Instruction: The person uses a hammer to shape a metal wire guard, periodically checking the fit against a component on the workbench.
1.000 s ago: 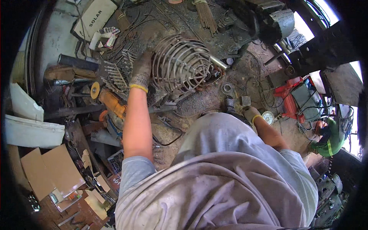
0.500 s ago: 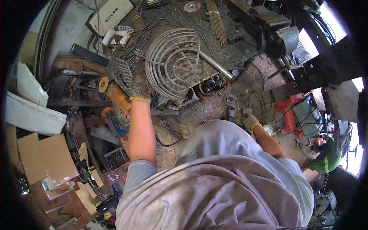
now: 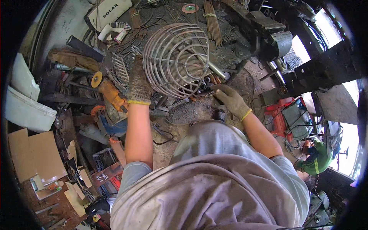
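A round, domed cage of concentric metal rods (image 3: 174,63) stands tilted over the cluttered work area in front of me. My left hand (image 3: 140,84), in a knitted glove with a yellow cuff, grips its left rim, the fingers partly hidden along the rods. My right hand (image 3: 233,102), gloved alike, reaches in by the cage's lower right edge. Its thumb and fingers are apart, and I see nothing held. Close to its fingertips, an open container of dark round metal parts (image 3: 209,82) shows partly under the cage. A shiny metal tube (image 3: 215,69) passes behind the rods.
An orange angle grinder (image 3: 112,94) with a yellow disc lies left of my left forearm. Bundled rods (image 3: 211,23) and a dark heavy machine (image 3: 268,28) are at the back. A red tool stand (image 3: 279,117) is on the right, near a person in green (image 3: 320,157).
The cage has tipped up in my left hand, its rings now turned more toward me. My right hand has come up and left from a small block on the floor to the cage's edge.
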{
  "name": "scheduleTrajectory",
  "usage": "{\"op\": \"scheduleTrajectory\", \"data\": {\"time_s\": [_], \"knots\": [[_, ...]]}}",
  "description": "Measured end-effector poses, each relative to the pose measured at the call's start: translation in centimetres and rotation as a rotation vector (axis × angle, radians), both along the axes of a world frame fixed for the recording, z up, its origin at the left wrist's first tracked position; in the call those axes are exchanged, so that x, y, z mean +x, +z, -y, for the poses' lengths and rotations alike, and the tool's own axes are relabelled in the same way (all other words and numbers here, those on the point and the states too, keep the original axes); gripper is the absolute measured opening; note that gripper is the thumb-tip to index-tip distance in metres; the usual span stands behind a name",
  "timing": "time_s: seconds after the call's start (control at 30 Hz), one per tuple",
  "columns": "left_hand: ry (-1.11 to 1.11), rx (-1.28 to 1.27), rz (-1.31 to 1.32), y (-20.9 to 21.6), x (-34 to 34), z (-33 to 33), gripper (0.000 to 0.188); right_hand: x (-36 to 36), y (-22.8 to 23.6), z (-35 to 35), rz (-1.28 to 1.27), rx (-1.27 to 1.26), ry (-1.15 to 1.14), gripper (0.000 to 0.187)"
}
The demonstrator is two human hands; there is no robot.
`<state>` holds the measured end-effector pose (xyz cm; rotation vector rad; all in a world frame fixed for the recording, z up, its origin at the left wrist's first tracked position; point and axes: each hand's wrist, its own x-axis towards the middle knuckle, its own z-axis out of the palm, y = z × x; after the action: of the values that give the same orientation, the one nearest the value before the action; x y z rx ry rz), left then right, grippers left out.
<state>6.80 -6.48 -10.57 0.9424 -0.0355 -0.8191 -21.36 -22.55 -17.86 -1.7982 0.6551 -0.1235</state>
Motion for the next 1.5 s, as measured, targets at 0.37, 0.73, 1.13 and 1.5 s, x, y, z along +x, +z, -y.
{"op": "scheduleTrajectory", "data": {"time_s": [0.37,0.73,1.13,1.5], "knots": [[0.03,0.045,-0.041,0.6,-2.3,-0.9,0.057,2.5,8.6,-2.5,0.526,0.652,0.084,0.039],[0.015,0.083,-0.127,1.8,-4.0,-1.4,0.051,3.1,9.5,-4.0,0.627,0.942,0.037,0.053],[0.024,-0.019,-0.192,0.9,-4.1,-1.6,0.049,3.1,9.1,-4.2,0.619,0.752,0.216,0.044],[0.074,0.023,-0.057,-0.2,-3.0,-2.0,0.052,3.4,9.7,-4.4,0.514,0.722,0.188,0.044]]}}
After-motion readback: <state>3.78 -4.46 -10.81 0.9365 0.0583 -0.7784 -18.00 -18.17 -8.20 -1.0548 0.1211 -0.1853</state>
